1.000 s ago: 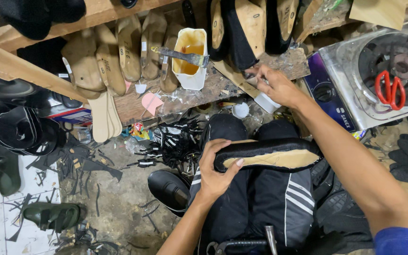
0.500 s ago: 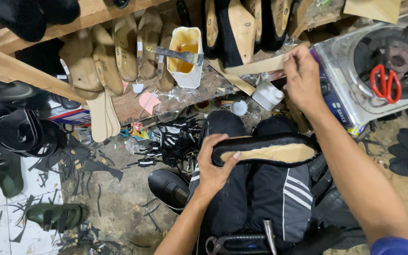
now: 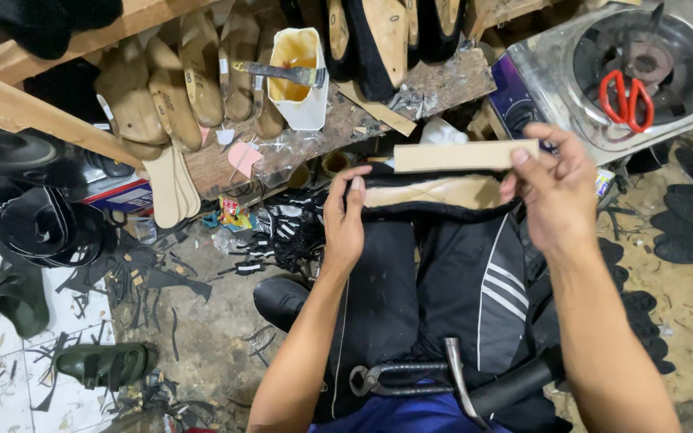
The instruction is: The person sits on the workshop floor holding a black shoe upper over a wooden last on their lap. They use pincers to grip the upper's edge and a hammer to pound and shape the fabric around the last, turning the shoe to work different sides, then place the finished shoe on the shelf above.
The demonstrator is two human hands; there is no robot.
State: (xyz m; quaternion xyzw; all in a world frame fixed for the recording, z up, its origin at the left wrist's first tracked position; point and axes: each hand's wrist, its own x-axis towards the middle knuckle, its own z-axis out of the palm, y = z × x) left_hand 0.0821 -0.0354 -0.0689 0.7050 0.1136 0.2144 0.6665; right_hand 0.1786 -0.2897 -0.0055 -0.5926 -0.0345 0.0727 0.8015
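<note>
One white tub [image 3: 299, 80] of amber glue is sitting on the wooden shelf [image 3: 435, 84] above the left hand [image 3: 345, 218], with a metal scraper [image 3: 278, 74] lying across its rim. That hand's grip is clenching the heel end of a black shoe upper on its last [image 3: 435, 196], which is resting across the knees. Just right of it, the right hand [image 3: 559, 188] is pinching a flat tan strip [image 3: 463, 155], holding it level right above the shoe's pale sole. Red-handled scissors [image 3: 626, 98] are lying on the gas stove [image 3: 603, 72] beyond the right grip. Black scraps are littering the concrete floor [image 3: 202, 313] well left of both hands.
</note>
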